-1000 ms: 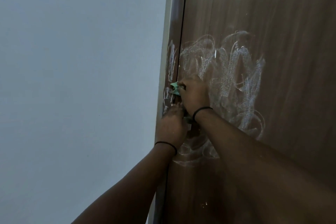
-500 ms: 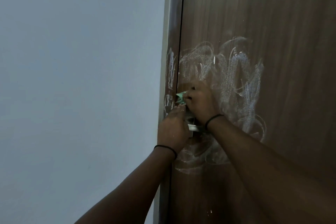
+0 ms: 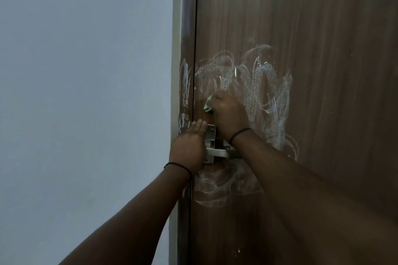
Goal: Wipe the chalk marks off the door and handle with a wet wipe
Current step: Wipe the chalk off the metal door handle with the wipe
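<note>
Indoor room: wooden door (image 3: 301,28), painted wall (image 3: 86,92)

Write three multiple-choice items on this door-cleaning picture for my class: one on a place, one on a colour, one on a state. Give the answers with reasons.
1. Where is the wet wipe?
A. above the handle
B. on the floor
C. on the wall

2. What colour is the wipe?
A. red
B. pale green
C. black

3. How is the chalk on the door?
A. all gone
B. mostly there
C. covered by paper

Answers: 1 A, the right hand presses it to the door over the handle. 2 B, a green edge shows. 3 B, white scribbles surround the handle; the left hand rests beside it.
</note>
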`<state>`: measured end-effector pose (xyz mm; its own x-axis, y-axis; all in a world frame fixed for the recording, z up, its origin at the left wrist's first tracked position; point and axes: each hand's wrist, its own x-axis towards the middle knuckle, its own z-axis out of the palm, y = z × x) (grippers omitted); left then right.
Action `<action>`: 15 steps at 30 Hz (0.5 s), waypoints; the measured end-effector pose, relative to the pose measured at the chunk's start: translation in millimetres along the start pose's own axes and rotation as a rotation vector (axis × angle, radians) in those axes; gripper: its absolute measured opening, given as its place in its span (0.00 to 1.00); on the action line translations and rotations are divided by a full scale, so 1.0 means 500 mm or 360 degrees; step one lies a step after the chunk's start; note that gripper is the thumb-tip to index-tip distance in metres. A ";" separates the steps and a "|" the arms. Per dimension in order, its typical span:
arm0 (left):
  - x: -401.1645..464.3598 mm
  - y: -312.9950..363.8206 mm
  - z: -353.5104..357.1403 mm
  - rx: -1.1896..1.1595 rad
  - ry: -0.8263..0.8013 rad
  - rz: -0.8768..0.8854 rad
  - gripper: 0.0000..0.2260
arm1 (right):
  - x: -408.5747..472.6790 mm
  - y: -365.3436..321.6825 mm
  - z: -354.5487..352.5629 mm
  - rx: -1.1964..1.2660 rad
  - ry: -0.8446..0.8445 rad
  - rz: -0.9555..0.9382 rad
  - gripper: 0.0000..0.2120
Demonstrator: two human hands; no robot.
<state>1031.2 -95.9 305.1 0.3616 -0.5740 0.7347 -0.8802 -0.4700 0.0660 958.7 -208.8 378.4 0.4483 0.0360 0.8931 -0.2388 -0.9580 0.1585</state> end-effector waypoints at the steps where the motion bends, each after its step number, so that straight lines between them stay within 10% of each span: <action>1: 0.007 0.003 -0.004 0.0009 -0.0019 -0.0019 0.27 | 0.019 -0.003 -0.002 -0.0008 0.0074 0.0054 0.06; 15: 0.007 0.004 -0.013 -0.0043 -0.0054 -0.0070 0.25 | 0.058 -0.034 0.015 0.0053 -0.0014 -0.0002 0.07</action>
<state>1028.7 -94.4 312.2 0.4097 -0.5759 0.7074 -0.8711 -0.4772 0.1160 982.1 -193.6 398.2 0.4560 0.0349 0.8893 -0.2096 -0.9669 0.1454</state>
